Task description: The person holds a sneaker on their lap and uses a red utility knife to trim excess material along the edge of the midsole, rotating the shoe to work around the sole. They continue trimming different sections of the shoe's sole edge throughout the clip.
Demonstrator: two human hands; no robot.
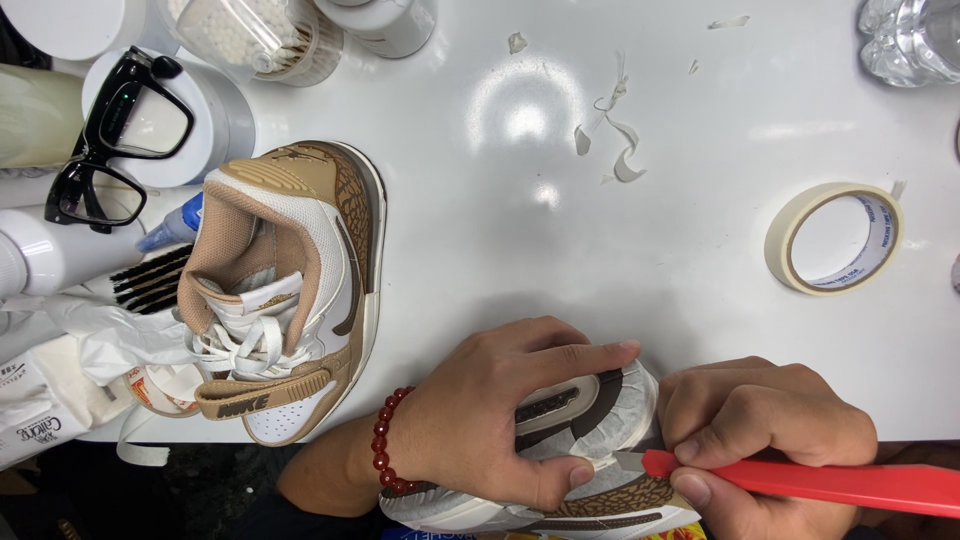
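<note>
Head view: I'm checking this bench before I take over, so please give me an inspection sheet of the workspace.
Surface: white table, glossy, with lamp glare.
Job's things: taped shoe at the near edge; red-handled knife with its blade at the tape.
Clutter: second shoe, masking tape roll, tape scraps, black glasses on a white tub, bottles and jars at the left, plastic bottle.
Hands: left hand presses on the taped shoe, with a red bead bracelet; right hand grips the knife.
Cables: nothing seen.
Surroundings: dark floor below the table edge.
</note>
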